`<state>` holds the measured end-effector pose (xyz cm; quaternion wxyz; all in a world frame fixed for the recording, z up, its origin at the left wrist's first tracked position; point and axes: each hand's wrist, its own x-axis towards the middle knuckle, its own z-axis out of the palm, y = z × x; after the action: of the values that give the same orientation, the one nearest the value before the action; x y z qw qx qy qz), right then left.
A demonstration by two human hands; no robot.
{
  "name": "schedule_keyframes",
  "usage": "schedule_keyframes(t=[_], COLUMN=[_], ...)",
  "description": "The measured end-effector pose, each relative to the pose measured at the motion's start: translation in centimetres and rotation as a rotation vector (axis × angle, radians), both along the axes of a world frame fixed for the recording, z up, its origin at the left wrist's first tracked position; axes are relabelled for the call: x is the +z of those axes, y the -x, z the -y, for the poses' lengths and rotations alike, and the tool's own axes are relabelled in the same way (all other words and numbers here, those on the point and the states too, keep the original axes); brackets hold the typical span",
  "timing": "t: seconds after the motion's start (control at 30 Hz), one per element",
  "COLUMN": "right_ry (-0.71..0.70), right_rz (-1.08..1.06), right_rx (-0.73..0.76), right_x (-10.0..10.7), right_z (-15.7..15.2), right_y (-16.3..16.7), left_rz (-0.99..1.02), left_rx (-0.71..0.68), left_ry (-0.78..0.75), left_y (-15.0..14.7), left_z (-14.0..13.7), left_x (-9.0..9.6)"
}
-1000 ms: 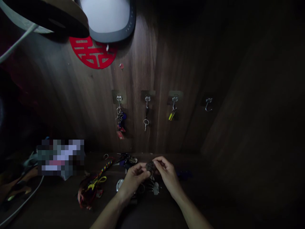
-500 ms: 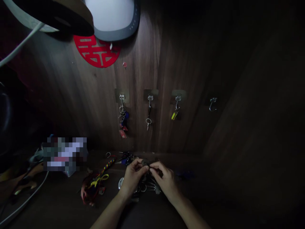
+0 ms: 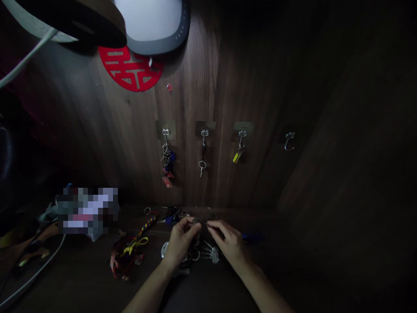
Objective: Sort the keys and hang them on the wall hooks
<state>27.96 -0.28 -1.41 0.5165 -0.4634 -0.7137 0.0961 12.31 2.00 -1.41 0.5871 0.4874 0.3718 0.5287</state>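
My left hand (image 3: 180, 241) is closed in a pinch on a small dark key-like piece (image 3: 198, 221), its exact kind hard to make out in the dim light. The fingertips of my right hand (image 3: 230, 241) pinch the thin right end of that piece. Below and between the hands lie several silver keys (image 3: 214, 254) fanned out, along with a metal ring (image 3: 195, 254). A round silver disc (image 3: 165, 249) is partly covered by my left hand. Behind that hand sit more keys with dark and blue heads (image 3: 172, 217).
On the wooden wall, hooks hold a key bunch with red tags (image 3: 167, 167), a ring (image 3: 202, 165) and a yellow key (image 3: 237, 155); a bare hook (image 3: 289, 141) is rightmost. Left on the surface are braided cords (image 3: 130, 250) and a blurred-out box (image 3: 89, 213). A lamp (image 3: 153, 26) hangs above.
My right hand has drawn slightly right, widening the space between the hands. More of the silver keys below now shows. The view has shifted a little.
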Motion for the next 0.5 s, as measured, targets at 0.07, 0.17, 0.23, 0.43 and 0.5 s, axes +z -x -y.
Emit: schedule_keyframes(t=[0.07, 0.17, 0.23, 0.43, 0.5], right_ry=[0.005, 0.001, -0.001, 0.12, 0.196], right_rz=[0.018, 0.014, -0.004, -0.192, -0.315], right_rx=[-0.009, -0.032, -0.047, -0.075, -0.051], right_x=[0.25, 0.37, 0.25, 0.12, 0.21], right_z=[0.15, 0.31, 0.31, 0.02, -0.1], right_y=[0.07, -0.02, -0.15, -0.11, 0.07], left_rz=[-0.005, -0.015, -0.011, 0.001, 0.002], left_rx=[-0.005, -0.013, -0.016, -0.019, -0.016], left_ry=[-0.004, -0.003, 0.007, 0.021, 0.01], left_y=[-0.02, -0.05, -0.03, 0.15, 0.14], left_z=[0.02, 0.08, 0.1, 0.03, 0.08], left_x=[0.09, 0.21, 0.25, 0.31, 0.43])
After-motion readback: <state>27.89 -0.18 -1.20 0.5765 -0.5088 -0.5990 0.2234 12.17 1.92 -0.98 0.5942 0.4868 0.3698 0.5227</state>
